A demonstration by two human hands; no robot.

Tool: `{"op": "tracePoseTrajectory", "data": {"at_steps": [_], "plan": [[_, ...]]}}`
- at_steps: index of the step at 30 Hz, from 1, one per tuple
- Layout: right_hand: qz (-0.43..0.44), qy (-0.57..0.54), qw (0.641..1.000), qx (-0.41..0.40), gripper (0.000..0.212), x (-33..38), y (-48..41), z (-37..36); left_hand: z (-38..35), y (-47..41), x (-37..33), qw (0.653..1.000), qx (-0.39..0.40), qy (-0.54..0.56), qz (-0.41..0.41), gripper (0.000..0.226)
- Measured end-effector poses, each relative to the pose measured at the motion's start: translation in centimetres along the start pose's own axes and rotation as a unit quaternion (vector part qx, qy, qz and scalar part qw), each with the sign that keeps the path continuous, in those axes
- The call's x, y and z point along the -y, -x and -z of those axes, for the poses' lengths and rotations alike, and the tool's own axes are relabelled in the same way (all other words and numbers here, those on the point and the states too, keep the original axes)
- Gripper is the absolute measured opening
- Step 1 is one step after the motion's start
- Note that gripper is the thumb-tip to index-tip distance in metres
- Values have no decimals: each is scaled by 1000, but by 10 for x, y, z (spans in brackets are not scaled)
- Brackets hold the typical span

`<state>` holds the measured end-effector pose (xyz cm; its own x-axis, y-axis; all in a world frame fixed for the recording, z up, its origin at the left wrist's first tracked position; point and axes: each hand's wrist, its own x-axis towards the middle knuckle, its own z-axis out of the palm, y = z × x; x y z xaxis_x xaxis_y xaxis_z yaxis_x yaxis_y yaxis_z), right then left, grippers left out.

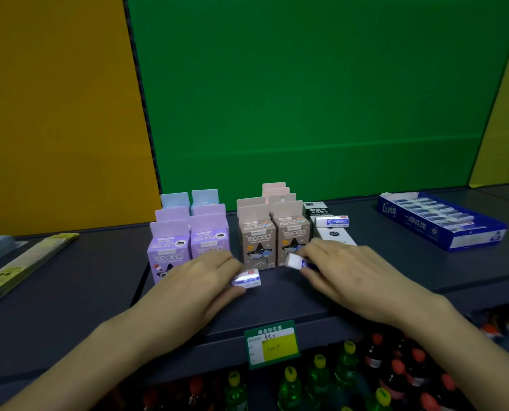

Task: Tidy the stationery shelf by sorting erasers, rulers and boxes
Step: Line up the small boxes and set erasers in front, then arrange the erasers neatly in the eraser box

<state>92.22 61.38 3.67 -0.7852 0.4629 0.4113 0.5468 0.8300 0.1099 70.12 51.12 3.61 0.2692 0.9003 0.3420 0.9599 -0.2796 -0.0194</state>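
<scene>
At centre frame, on the dark shelf (277,301): left hand (196,280), palm down, forearm entering from lower left, fingers curled round a small white-and-blue eraser (247,280) resting on the shelf surface, thumb under its near edge. Right of centre: right hand (345,271), palm down, forearm entering from lower right, fingertips pinching a second eraser (296,260), white with a blue sleeve, just in front of the brown boxes.

Behind the hands, centre: purple boxes (185,247) upright in two files, pale blue boxes (188,200) at the back of those files. Just right of them: brown boxes (274,241) upright in two files, pink boxes (275,189) behind. Further right, touching the brown row: black-and-white boxes (330,232), stacked, with a third eraser (332,221) lying on top.

Upper right of the shelf: blue display tray (443,232), open-topped, set at an angle, holding a row of blue-sleeved erasers side by side; well apart from the hands.

Far left: bundle of yellow rulers (24,262) lying flat, diagonal.

Lower centre, on the shelf's front edge: green price tag (272,344) with yellow panel. Bottom of frame, below the shelf: bottles (351,378) with yellow and red caps.
</scene>
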Motion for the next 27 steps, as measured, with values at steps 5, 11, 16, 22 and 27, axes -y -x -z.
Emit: {"op": "tracePoseTrajectory", "data": {"at_steps": [5,11,16,22,27], "plan": [[-51,26,998,-31,29,-25,25,15,13,-33,-19,997,-57,0,-51,34],[-113,90,989,-21,28,-80,77,29,7,-87,-67,991,-78,17,-104,36],[-111,120,986,-41,27,-142,121,41,-12,-137,-117,988,-90,46,-120,31],[-117,152,981,-15,30,-220,158,62,-36,-193,-179,989,-90,66,-96,39],[-99,118,988,5,33,-270,162,75,-46,-230,-214,992,-95,69,-51,23]]}}
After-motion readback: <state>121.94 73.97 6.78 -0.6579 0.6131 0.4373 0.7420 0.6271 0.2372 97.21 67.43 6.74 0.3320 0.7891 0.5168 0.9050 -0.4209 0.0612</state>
